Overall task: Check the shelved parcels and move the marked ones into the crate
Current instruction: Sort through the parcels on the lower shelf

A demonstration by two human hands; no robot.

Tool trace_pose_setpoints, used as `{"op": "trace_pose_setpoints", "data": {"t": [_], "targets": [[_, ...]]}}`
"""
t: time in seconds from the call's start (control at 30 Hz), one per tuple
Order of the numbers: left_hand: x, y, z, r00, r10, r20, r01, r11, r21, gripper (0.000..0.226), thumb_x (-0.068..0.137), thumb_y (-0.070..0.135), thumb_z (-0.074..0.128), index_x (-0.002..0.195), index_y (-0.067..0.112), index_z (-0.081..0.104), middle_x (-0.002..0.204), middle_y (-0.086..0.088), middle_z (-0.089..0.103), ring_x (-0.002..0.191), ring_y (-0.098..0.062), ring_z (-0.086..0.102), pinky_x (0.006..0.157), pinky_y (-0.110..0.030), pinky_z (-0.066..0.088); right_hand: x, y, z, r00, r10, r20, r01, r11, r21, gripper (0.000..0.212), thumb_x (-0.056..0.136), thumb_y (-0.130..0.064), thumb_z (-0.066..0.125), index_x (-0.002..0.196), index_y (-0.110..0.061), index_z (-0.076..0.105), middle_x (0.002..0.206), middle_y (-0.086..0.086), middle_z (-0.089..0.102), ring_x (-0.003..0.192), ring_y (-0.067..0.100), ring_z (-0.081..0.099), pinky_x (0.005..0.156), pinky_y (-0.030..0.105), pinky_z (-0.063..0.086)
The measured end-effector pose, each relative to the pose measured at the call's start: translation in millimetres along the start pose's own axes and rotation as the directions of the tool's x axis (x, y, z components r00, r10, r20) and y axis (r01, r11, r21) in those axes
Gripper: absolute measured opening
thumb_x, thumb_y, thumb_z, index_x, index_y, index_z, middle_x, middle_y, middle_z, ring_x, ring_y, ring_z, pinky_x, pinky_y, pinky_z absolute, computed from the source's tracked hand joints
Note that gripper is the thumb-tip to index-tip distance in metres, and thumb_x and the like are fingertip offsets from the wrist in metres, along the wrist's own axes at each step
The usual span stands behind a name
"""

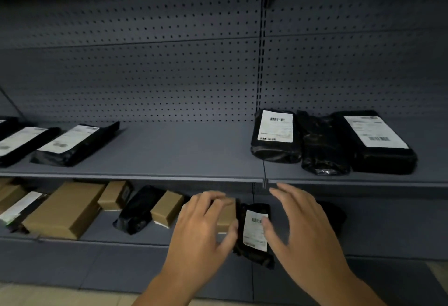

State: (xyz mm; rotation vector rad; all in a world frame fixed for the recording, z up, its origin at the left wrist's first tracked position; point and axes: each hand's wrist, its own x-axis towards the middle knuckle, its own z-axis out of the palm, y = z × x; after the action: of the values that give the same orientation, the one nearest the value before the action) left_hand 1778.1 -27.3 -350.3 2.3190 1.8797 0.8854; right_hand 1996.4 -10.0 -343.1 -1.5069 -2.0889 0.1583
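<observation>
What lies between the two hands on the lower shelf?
A small black parcel with a white barcode label, between left hand and right hand, in the head view.

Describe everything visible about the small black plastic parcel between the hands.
The small black plastic parcel is a crinkled bag bearing a white barcode label, face up, at the lower grey shelf's front, its near end overhanging the edge. The left hand's thumb touches its left side; the right hand's thumb rests on the label.
</observation>
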Motion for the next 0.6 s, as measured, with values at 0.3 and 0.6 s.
{"op": "trace_pose_setpoints", "data": {"t": [0.3, 0.6], "targets": [[48, -30, 18, 0.997, 0.075, 0.007, -0.075, 0.993, -0.087, 0.04, 0.095, 0.052, 0.05, 0.126, 0.031, 0.063, 0.128, 0.02, 0.052, 0.121, -0.003, 0.051, 0.104, -0.032, 0.045, 34, -7, 10, 0.995, 0.065, -0.073, -0.07, 0.995, -0.068, 0.051, 0.092, -0.057, 0.048, 0.133, -0.028, 0.056, 0.137, -0.014, 0.051, 0.126, 0.006, 0.044, 0.104, 0.026, 0.034], [124, -32, 54, 0.994, 0.095, 0.049, -0.09, 0.991, -0.097, 0.04, 0.097, 0.055, 0.048, 0.127, 0.033, 0.063, 0.127, 0.022, 0.052, 0.117, -0.001, 0.051, 0.102, -0.026, 0.042, 97, 55, 5, 0.975, 0.176, -0.132, -0.186, 0.981, -0.062, 0.048, 0.093, -0.049, 0.057, 0.133, -0.022, 0.059, 0.129, -0.006, 0.059, 0.123, 0.014, 0.049, 0.105, 0.032, 0.037]]}}
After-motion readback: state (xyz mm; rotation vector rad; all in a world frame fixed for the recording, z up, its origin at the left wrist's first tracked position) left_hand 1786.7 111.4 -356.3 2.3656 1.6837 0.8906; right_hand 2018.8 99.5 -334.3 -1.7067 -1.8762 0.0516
